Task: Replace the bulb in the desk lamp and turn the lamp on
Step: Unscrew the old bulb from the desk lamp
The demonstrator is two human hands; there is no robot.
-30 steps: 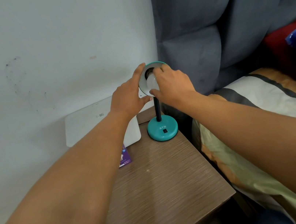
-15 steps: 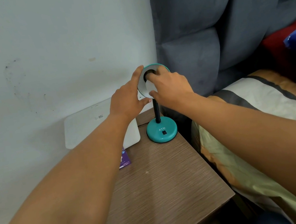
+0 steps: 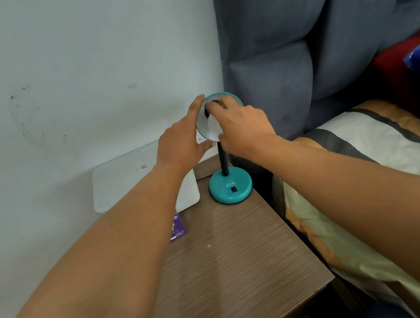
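Where the wood-grain nightstand meets the pale wall, a small teal desk lamp stands at the far right corner, its round base flat on the top, a black switch on the front of the base under the letters ATN, a black stem rising to a teal-rimmed shade tipped toward the camera. Left hand: cupped around the shade's left edge, index finger up along the rim, thumb under the lower lip, steadying it. Right hand: reaching into the mouth of the shade, fingers curled and closed round the white bulb; the fingertips are near the dark socket at the top of the bulb. Whether the bulb is seated in the socket cannot be told. Only part of the bulb's white globe shows between the two hands. Both forearms bare, stretched out from the lower corners of the view. Behind the left wrist, a flat white box leans against the wall, partly on the nightstand. A purple card lies near the table's left edge, half hidden by the left forearm. Grey curtain hangs just behind the lamp. Bed with striped cover to the right of the table; red and blue cloth at its far end.
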